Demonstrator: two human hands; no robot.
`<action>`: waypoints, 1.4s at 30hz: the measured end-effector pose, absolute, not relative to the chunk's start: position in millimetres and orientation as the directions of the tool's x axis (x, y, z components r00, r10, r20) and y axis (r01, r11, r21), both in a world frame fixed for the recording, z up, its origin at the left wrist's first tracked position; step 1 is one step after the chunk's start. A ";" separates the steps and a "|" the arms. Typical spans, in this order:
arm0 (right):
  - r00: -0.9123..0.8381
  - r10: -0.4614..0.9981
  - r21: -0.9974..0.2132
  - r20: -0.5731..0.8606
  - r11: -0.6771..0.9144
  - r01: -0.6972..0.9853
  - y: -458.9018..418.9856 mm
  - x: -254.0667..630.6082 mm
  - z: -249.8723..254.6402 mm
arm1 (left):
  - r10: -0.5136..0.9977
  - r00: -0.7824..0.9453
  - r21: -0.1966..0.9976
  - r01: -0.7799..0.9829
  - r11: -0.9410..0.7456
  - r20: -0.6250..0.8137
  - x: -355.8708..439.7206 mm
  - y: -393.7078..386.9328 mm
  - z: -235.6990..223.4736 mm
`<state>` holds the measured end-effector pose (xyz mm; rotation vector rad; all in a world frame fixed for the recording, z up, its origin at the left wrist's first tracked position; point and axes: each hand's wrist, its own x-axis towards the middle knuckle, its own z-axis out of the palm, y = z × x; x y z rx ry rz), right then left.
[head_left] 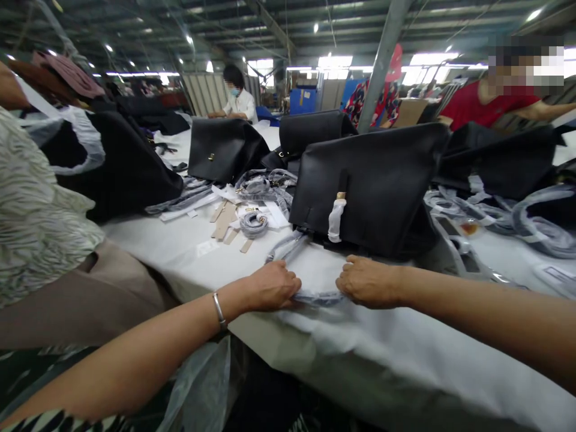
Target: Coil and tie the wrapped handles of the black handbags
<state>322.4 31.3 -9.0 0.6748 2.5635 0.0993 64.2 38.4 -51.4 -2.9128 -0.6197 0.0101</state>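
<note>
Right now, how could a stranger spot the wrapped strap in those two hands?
On the white-covered table, find the large black bag with white wrapping at its front. On its near side, the plastic-wrapped strap spans between the left hand and right hand. Unlike the nearby coiled strap, both hands grip it.

Beyond your white-covered table (148, 240), a grey pillar (382, 60) slants through your view — behind it, bright windows (335, 62) glow, and small lamps (189, 39) dot the dark ceiling (306, 24).

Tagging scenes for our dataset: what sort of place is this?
Probably a bag factory floor: several black bags, plastic-wrapped straps on a long white-covered table, and other people around it.
</note>
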 end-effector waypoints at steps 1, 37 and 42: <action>-0.762 0.488 0.207 -0.426 0.873 0.442 33.0 331.0 -8.5 | 0.374 0.927 -0.163 0.373 -0.913 0.030 63.5 43.7 -52.9; -0.896 0.432 0.260 -0.097 0.881 0.397 48.4 414.7 -3.9 | 0.463 0.849 -0.118 0.503 -0.857 0.254 145.6 8.7 -79.7; -0.900 0.434 0.301 -0.041 0.864 0.403 39.2 420.7 -0.9 | 0.497 0.813 -0.081 0.542 -0.836 0.304 148.9 -17.7 -70.5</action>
